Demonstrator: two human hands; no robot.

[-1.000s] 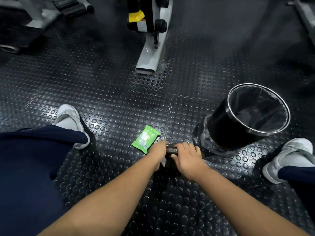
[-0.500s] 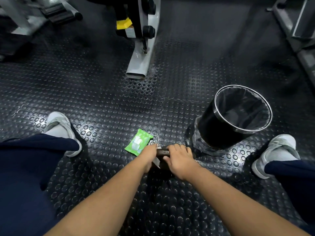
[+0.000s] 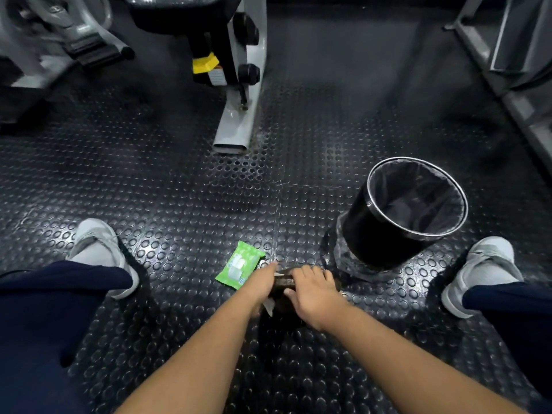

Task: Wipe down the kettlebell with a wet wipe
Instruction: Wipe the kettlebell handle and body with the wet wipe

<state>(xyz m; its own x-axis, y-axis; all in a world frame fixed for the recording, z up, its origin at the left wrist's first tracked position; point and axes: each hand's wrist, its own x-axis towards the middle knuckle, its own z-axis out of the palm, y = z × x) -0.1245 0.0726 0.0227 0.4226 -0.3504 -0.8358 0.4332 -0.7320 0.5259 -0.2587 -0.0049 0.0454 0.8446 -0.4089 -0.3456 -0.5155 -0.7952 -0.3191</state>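
R hand [image 3: 313, 297] fingers curled round kettlebell [image 3: 283, 282] handle; L hand [image 3: 259, 284] grips wet wipe [image 3: 268, 307] against it

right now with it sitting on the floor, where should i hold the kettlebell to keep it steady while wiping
By the handle, coming from above. It runs crosswise on top of the kettlebell, and the right hand curls over it. That leaves the left hand, holding the wet wipe, free to work the left side.

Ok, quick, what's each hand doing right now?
Left hand: holds the wet wipe against the kettlebell handle.
Right hand: grips the kettlebell handle.
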